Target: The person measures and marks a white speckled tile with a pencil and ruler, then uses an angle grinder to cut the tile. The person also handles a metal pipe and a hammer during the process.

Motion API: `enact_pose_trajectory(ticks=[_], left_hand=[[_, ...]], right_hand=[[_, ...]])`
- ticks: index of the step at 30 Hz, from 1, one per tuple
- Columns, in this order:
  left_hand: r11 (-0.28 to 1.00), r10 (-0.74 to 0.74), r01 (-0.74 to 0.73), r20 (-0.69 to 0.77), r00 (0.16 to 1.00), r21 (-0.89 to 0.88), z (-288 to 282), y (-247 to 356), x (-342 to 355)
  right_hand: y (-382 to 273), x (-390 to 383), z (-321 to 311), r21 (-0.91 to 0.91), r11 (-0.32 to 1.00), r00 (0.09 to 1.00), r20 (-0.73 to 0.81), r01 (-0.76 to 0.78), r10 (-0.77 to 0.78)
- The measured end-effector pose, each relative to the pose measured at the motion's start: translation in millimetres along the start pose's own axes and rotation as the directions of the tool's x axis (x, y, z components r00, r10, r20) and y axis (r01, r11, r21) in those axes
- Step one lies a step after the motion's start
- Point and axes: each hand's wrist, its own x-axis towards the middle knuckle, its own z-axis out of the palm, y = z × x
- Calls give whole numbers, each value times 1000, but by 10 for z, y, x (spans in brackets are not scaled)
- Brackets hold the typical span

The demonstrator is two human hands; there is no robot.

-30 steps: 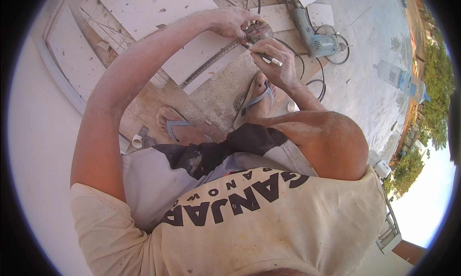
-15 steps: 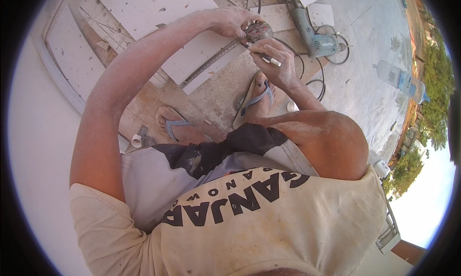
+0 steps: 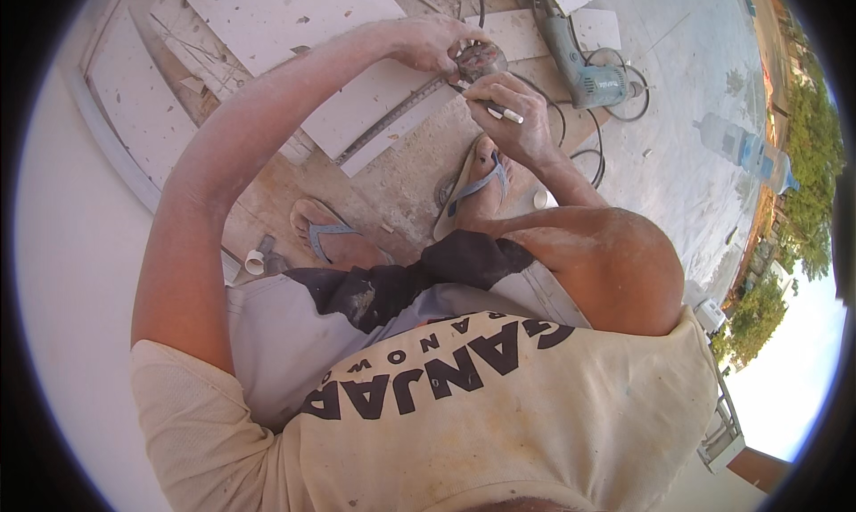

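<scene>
My left hand (image 3: 432, 44), dusted white, is closed round the case of a tape measure (image 3: 482, 59). The tape's blade (image 3: 388, 122) stretches from there toward the lower left, lying across a white board (image 3: 343, 111) near its edge. A white-and-black marker pen (image 3: 505, 113) is gripped in my right hand (image 3: 517, 124), just below the tape case. Its tip points at the board by the blade; whether it touches cannot be made out. Part of the tape case is hidden by my left fingers.
A teal angle grinder (image 3: 588, 80) with a black cord (image 3: 600, 151) lies right of the hands. Larger white panels (image 3: 259, 13) are at the back left. My sandalled feet (image 3: 486, 178) stand close below the board. A large water bottle (image 3: 749, 147) lies far right.
My left forearm and elbow have shifted slightly to the right. The marker pen's tip has moved very slightly; both grips and the tape stay as they were.
</scene>
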Motion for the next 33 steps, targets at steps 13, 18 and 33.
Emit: enact_pose_trajectory(ticks=[13, 18, 33], left_hand=[[999, -25, 25, 19, 1000, -38, -31, 21, -15], [998, -51, 52, 45, 998, -28, -65, 130, -17], [982, -66, 58, -41, 997, -178, -74, 476, -285]], right_hand=[[-2, 12, -9, 18, 999, 999, 1, -37, 37], [-129, 54, -223, 136, 987, 995, -30, -85, 90], [76, 679, -417, -126, 990, 973, 210, -66, 91]])
